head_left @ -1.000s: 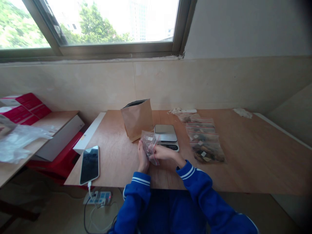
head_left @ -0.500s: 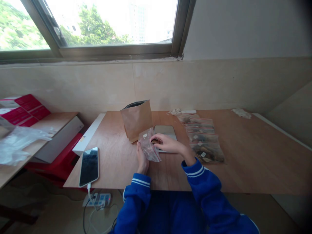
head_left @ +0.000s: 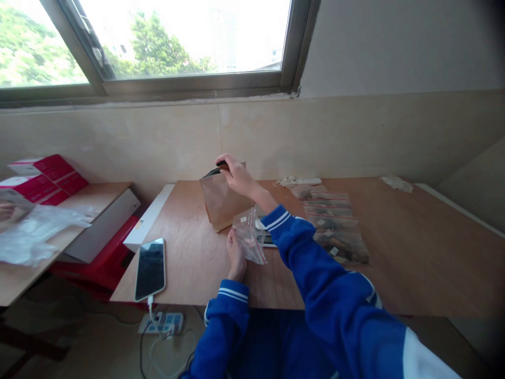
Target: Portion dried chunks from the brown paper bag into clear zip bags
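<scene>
My left hand point(head_left: 236, 255) grips a clear zip-lock bag point(head_left: 251, 239) with a small white label, tilted above the table. Over the mouth of a standing brown paper pouch point(head_left: 224, 202) is my right hand point(head_left: 236, 173), its fingers closed on a small dark brown piece point(head_left: 223, 165) whose kind I cannot make out. Behind the clear bag lies a flat scale point(head_left: 270, 239), mostly hidden by the bag and my right sleeve. To the right, several filled zip-lock bags point(head_left: 335, 223) with red seals overlap in a row.
A phone point(head_left: 150, 269) on a charging cable lies at the table's left edge. White cloth gloves point(head_left: 290, 181) lie at the back, and a crumpled white cloth point(head_left: 396, 183) farther right. On the left table are pink boxes point(head_left: 59, 179), plastic wrap point(head_left: 43, 231) and part of another person's hand point(head_left: 10, 213).
My right hand has moved from the clear bag's opening up and left to above the brown pouch, carrying the dark piece. My left hand still holds the bag in nearly the same place.
</scene>
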{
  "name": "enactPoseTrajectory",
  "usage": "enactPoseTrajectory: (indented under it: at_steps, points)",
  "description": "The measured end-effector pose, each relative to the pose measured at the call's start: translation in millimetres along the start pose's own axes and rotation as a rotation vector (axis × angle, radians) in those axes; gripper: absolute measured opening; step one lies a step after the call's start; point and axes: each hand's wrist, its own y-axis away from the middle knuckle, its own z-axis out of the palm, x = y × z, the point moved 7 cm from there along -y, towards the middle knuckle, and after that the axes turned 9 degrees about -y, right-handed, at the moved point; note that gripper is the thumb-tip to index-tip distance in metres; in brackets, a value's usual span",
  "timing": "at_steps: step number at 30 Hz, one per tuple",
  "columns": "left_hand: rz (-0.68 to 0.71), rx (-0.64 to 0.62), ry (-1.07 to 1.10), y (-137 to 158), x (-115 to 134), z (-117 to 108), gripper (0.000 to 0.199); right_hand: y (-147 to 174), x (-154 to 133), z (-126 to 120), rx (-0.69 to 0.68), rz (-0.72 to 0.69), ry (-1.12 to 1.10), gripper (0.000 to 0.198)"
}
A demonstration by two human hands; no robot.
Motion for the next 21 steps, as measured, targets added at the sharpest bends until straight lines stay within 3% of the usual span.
enactPoseTrajectory:
  at_steps: [8,15,21]
  points:
    - [0.060,0.012,-0.051,0.4,3.6,2.5,0.039,-1.7,30.7,18.9,-0.023,0.036,0.095,0.029]
    - [0.080,0.029,-0.091,-2.1,3.1,2.3,0.039,5.5,24.9,21.9,-0.254,0.118,0.229,0.034]
    - [0.136,0.055,-0.128,-1.3,4.6,2.2,0.038,17.7,10.9,32.4,-0.243,0.065,0.529,0.042]
